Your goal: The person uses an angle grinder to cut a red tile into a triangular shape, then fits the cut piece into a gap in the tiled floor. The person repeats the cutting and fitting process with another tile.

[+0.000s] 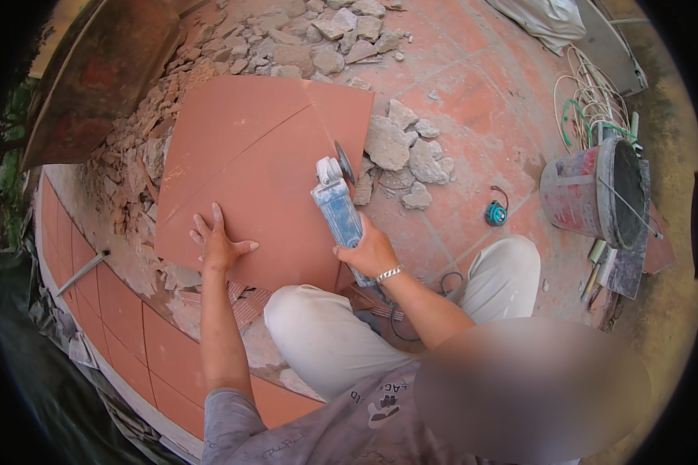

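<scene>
A large terracotta-coloured tile (248,186) lies in front of my knees, with a dark straight line running slantwise across its upper part. My left hand (223,246) rests on its lower left area, fingers spread flat and holding nothing. In my right hand (371,253) is a blue-and-silver angle grinder (338,213), gripped round its body. The grinder's dark disc (344,163) stands on edge near the tile's right side. Whether the disc touches the tile or turns, I cannot tell.
Broken rubble (287,50) is heaped behind the tile, with more concrete chunks (399,147) at its right. A teal tape measure (496,213) lies on the dusty floor. A dirty bucket (574,190) stands at right, beside coiled cable (589,97). Laid tiles (124,333) line the left edge.
</scene>
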